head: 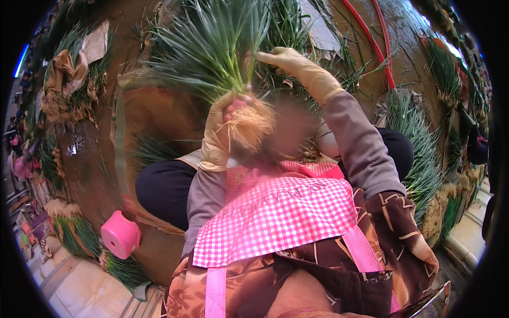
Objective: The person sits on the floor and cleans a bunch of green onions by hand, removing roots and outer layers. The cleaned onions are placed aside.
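My left hand (214,131), in a pale rubber glove, grips a bunch of spring onions (226,59) around its lower stems. The reddish bulbs (237,106) and a tangle of pale roots (252,123) point towards me, while the long green leaves fan away. To the right of those leaves is my right hand (280,61), also gloved, with one finger stretched left against the stalks. Its other fingers curl underneath, and whether they pinch anything is hidden. A blurred brownish patch lies below the right forearm.
More spring onions (286,31) lie beyond my hands, and another heap (413,139) is at my right. A red hose (368,31) crosses the wet floor (119,24). At lower left stands a pink plastic stool (121,234); rooted bundles (73,222) lie beside it.
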Available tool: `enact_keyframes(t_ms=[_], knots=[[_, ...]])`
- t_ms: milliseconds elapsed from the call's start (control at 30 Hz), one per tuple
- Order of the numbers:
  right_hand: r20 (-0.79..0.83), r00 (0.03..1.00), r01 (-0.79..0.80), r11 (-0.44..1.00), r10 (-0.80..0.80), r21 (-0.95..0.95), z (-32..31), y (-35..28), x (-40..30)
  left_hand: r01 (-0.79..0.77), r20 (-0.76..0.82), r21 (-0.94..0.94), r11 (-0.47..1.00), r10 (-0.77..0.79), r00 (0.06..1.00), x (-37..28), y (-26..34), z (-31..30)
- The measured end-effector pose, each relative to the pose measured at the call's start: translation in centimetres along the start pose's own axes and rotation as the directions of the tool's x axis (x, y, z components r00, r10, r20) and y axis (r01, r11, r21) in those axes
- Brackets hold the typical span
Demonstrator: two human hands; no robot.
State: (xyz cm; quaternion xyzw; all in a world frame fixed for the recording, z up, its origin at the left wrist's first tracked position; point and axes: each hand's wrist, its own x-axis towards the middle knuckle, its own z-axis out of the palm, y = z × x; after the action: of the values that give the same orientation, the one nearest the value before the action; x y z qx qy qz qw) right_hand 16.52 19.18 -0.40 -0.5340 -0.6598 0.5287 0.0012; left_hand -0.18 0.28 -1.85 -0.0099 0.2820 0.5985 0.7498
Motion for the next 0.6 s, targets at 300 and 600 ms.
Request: enact_keyframes(t_ms=[300, 600], knots=[[0.134, 0.957, 0.006, 0.476, -0.259, 0.879, 5.5, 0.7, -0.5, -0.047, 0.016, -0.157, 0.986, 0.050, 0.999, -0.5, -0.4, 0.3], [-0.262, 0.841, 0.273, 0.788, -0.474, -0.551, 8.2, 2.0, 1.7, 0.058, -0.170, -0.007, 0.998, -0.058, 0.984, -0.1, -1.3, 0.2]])
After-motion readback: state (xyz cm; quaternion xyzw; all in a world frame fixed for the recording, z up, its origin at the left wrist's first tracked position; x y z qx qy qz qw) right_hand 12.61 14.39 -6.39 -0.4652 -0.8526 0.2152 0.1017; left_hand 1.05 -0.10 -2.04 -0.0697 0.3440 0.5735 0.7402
